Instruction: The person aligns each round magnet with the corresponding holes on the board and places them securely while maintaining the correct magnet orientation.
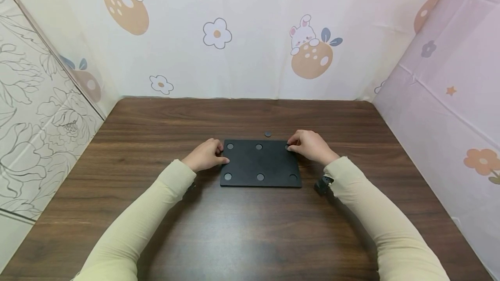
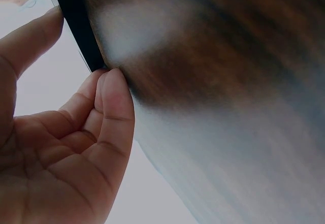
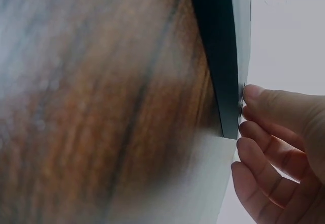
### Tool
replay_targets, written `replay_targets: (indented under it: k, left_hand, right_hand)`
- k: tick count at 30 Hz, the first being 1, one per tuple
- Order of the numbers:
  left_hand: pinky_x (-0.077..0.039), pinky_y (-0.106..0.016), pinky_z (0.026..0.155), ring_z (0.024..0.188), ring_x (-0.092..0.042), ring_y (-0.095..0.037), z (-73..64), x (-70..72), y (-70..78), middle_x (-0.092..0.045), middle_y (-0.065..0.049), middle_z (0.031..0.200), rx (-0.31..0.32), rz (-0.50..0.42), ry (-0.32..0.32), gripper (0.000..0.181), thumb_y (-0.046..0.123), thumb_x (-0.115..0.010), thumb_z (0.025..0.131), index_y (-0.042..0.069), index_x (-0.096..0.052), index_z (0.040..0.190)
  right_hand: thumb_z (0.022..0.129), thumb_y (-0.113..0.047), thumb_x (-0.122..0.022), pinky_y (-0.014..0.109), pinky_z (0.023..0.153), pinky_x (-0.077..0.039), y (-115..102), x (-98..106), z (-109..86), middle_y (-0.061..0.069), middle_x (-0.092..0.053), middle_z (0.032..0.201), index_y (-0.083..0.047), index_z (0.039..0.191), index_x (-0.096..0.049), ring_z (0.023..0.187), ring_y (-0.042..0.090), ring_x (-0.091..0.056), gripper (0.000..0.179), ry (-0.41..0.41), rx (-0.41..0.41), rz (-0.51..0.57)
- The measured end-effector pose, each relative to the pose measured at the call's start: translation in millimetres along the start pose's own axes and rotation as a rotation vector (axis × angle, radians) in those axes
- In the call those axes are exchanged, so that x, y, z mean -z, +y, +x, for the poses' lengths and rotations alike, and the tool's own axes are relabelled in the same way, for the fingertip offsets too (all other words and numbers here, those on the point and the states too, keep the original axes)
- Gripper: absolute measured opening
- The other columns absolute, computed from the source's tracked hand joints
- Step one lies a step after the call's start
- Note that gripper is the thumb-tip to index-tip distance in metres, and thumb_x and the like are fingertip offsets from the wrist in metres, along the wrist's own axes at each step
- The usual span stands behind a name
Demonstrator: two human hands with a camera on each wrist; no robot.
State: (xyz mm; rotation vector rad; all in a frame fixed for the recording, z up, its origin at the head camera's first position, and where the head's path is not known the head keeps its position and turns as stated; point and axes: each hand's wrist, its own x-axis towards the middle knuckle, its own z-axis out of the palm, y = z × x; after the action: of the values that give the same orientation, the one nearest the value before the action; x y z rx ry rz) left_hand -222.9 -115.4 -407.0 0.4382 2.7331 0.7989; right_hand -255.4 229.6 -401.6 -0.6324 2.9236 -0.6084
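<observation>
A flat black board (image 1: pixel 258 162) with round spots along its two long sides lies on the table. Several spots show grey; the near right one (image 1: pixel 293 177) looks dark. My left hand (image 1: pixel 206 155) holds the board's left edge, thumb over the top and bent fingers at the far corner. In the left wrist view, the fingertips (image 2: pixel 114 79) meet the corner of the dark edge. At the far right spot, my right hand (image 1: pixel 310 145) pinches a small thin disc (image 1: pixel 288 147) against the board's face. The fingers mostly hide this disc.
Another small dark disc (image 1: pixel 267 134) lies on the wooden table (image 1: pixel 242 237) just beyond the board's far edge. Patterned cloth (image 1: pixel 254 64) hangs behind the table, with more panels at left and right. A black wrist camera (image 1: pixel 323 185) sits under the right sleeve.
</observation>
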Motion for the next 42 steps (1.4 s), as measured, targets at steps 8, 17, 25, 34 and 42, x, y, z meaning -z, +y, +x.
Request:
replay_targets:
  k: [8,17,25,34,42]
  left_hand:
    - [-0.048,-0.041,0.093,0.101,-0.056,-0.024,1.0,0.4,-0.9,-0.058,-0.015,0.112,-0.011,0.002,-0.001,0.041,0.028,-0.075,0.087,-0.002,-0.059,0.111]
    - [-0.048,-0.040,0.094,0.102,-0.056,-0.024,0.6,-0.7,-0.5,-0.059,-0.014,0.112,-0.023,0.018,0.008,0.040,0.027,-0.075,0.087,-0.002,-0.060,0.110]
    - [-0.048,-0.040,0.094,0.102,-0.056,-0.024,0.1,0.1,0.3,-0.059,-0.014,0.112,-0.007,0.016,0.005,0.040,0.028,-0.075,0.087,-0.001,-0.060,0.110]
    - [-0.048,-0.040,0.095,0.103,-0.056,-0.024,1.6,-0.4,-0.2,-0.059,-0.013,0.112,-0.005,0.019,0.005,0.041,0.029,-0.075,0.087,-0.001,-0.060,0.110]
    - [-0.048,-0.040,0.094,0.103,-0.056,-0.024,1.3,-0.1,-0.6,-0.059,-0.014,0.113,-0.009,0.020,0.001,0.042,0.029,-0.075,0.087,-0.001,-0.060,0.112]
  right_hand:
    - [0.090,-0.019,-0.071,0.040,0.075,-0.053,1,0,0.8,0.005,-0.067,0.097,-0.008,0.107,-0.075,0.083,0.019,-0.063,0.020,-0.008,0.000,-0.004]
    - [0.092,-0.022,-0.070,0.038,0.071,-0.052,0,4,3.3,0.006,-0.067,0.098,-0.010,0.108,-0.073,0.081,0.019,-0.063,0.020,0.015,-0.019,0.042]
    - [0.094,-0.024,-0.067,0.039,0.073,-0.052,-4,8,8.6,0.005,-0.067,0.098,-0.011,0.107,-0.073,0.083,0.020,-0.063,0.020,0.036,-0.009,0.059]
    - [0.095,-0.027,-0.065,0.040,0.074,-0.052,-14,11,17.7,0.005,-0.067,0.099,-0.012,0.108,-0.072,0.084,0.021,-0.062,0.021,0.060,0.008,0.062]
    - [0.094,-0.027,-0.066,0.039,0.074,-0.050,-21,10,30.0,0.007,-0.065,0.098,-0.009,0.110,-0.071,0.084,0.021,-0.060,0.024,0.092,0.017,0.052]
